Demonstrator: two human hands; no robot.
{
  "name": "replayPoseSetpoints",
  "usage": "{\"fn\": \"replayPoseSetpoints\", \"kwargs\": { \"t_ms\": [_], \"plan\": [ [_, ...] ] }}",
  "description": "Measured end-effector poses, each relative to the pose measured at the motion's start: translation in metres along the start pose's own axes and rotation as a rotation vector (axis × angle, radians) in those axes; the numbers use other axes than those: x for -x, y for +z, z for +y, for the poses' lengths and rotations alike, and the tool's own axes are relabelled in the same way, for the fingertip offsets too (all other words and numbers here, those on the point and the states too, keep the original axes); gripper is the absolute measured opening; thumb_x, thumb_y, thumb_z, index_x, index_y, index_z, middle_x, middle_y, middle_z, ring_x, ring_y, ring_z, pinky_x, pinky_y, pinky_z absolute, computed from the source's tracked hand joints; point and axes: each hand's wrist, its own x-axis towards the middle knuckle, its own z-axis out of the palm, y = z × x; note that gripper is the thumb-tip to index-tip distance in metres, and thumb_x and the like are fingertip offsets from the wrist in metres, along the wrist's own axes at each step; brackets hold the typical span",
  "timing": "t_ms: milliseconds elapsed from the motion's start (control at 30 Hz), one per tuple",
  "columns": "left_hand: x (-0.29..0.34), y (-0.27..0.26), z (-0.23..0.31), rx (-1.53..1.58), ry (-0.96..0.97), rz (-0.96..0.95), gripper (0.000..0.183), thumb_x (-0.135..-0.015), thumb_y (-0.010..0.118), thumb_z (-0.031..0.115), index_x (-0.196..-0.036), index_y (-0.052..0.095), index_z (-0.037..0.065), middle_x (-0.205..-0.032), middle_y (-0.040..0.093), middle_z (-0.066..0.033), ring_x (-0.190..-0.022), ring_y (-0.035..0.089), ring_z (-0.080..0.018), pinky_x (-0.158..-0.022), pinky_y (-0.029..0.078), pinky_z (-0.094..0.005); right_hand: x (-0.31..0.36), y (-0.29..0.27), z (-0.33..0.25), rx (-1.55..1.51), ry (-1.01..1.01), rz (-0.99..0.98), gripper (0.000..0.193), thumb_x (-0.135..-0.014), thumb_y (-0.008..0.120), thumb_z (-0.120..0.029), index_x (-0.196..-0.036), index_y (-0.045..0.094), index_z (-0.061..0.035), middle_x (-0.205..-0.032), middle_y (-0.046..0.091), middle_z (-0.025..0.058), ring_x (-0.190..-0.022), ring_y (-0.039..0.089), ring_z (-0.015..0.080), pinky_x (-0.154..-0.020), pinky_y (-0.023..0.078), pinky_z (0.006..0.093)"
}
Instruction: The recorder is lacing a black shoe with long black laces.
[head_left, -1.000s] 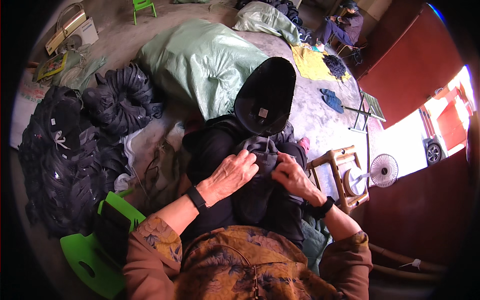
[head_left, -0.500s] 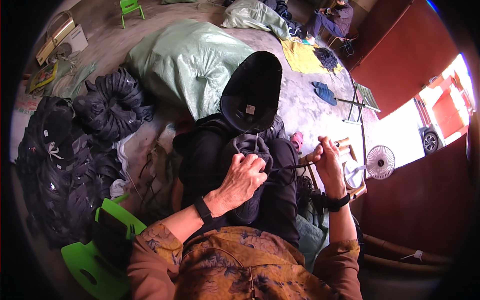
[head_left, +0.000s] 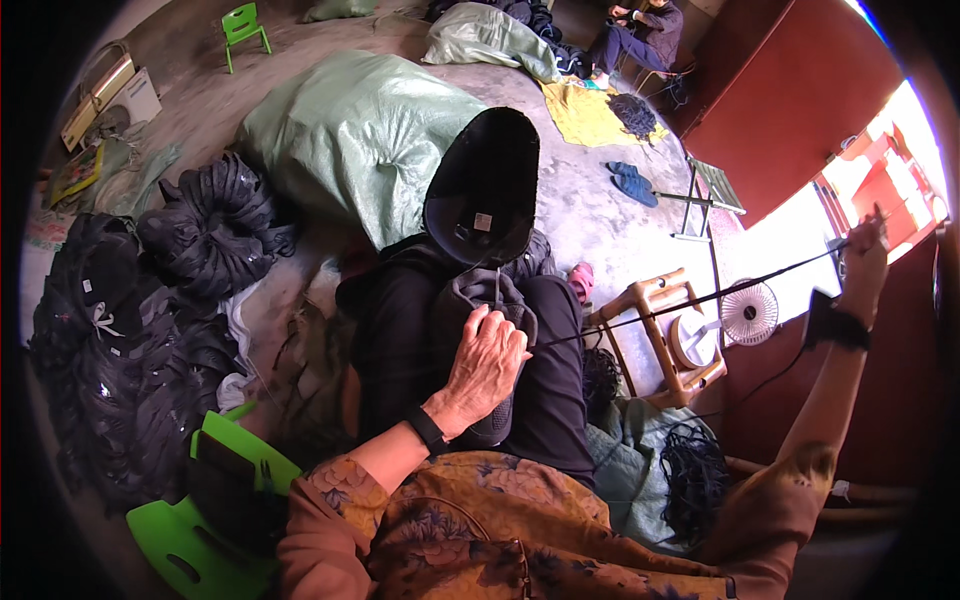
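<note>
A dark mesh shoe (head_left: 490,428) rests between my thighs. Over its upper part lies my left hand (head_left: 484,352), fingers closed and gripping it. From beside those fingers a black shoelace (head_left: 640,318) stretches tautly to the right. My right hand (head_left: 866,250) pinches its far end, raised out near the bright doorway with the arm extended. Just beyond the shoe, at my knees, stands a hollow black oval piece (head_left: 480,185) with a small white label inside. What kind of thing it is I cannot tell. My left palm is hidden.
Piles of black shoe pieces (head_left: 130,350) lie at left, behind a green chair (head_left: 185,540). A large pale green sack (head_left: 350,130) sits ahead. At right are a bamboo stool (head_left: 665,385), a white fan (head_left: 749,312) and a bundle of black laces (head_left: 694,475). Another person (head_left: 640,40) sits far off.
My right hand has swung far out to the right and upward, drawing the shoelace into a long straight line. The left hand keeps its grip on the shoe.
</note>
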Motion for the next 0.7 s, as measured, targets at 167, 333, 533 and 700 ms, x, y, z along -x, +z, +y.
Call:
{"fn": "replayPoseSetpoints", "kwargs": {
  "t_ms": [167, 333, 533, 700],
  "plan": [
    [0.001, -0.030, -0.017, 0.043, 0.125, 0.043, 0.022, -0.083, 0.061, 0.012, -0.103, 0.056, 0.004, -0.105, 0.057, -0.0111, -0.110, 0.053, -0.0269, -0.105, 0.031, -0.0498, 0.097, -0.052, 0.097, 0.359, 0.183, -0.019, 0.028, -0.098, 0.057, -0.025, -0.115, 0.062, -0.0040, -0.073, 0.043, -0.0080, -0.055, 0.032, 0.0013, -0.048, 0.023, 0.0169],
    [0.001, -0.064, -0.043, -0.253, 0.280, -0.201, 0.011, -0.081, 0.056, 0.011, -0.091, 0.060, 0.008, -0.098, 0.056, -0.0068, -0.099, 0.056, -0.0201, -0.084, 0.039, -0.0413, 0.229, 0.003, 0.177, 0.251, 0.642, 0.017, 0.021, -0.095, 0.063, -0.027, -0.102, 0.064, -0.0074, -0.067, 0.053, -0.0051, -0.052, 0.041, 0.0003, -0.047, 0.031, 0.0142],
    [-0.014, -0.059, -0.043, -0.242, 0.274, -0.275, 0.013, -0.079, 0.061, 0.018, -0.071, 0.054, 0.011, -0.084, 0.048, -0.0064, -0.092, 0.048, -0.0233, -0.075, 0.036, -0.0393, 0.308, 0.109, 0.189, 0.269, 0.700, -0.402, 0.019, -0.097, 0.058, -0.022, -0.098, 0.062, -0.0027, -0.073, 0.065, 0.0034, -0.054, 0.051, 0.0055, -0.051, 0.042, 0.0204],
    [-0.024, -0.051, -0.055, -0.092, 0.099, -0.550, 0.011, -0.080, 0.064, 0.021, -0.077, 0.062, 0.010, -0.089, 0.051, -0.0067, -0.101, 0.045, -0.0239, -0.080, 0.037, -0.0453, 0.326, 0.145, 0.176, 0.257, 0.742, -0.677, 0.013, -0.096, 0.059, -0.014, -0.097, 0.060, -0.0011, -0.073, 0.066, 0.0045, -0.058, 0.058, 0.0081, -0.054, 0.047, 0.0219]
  ]
}}
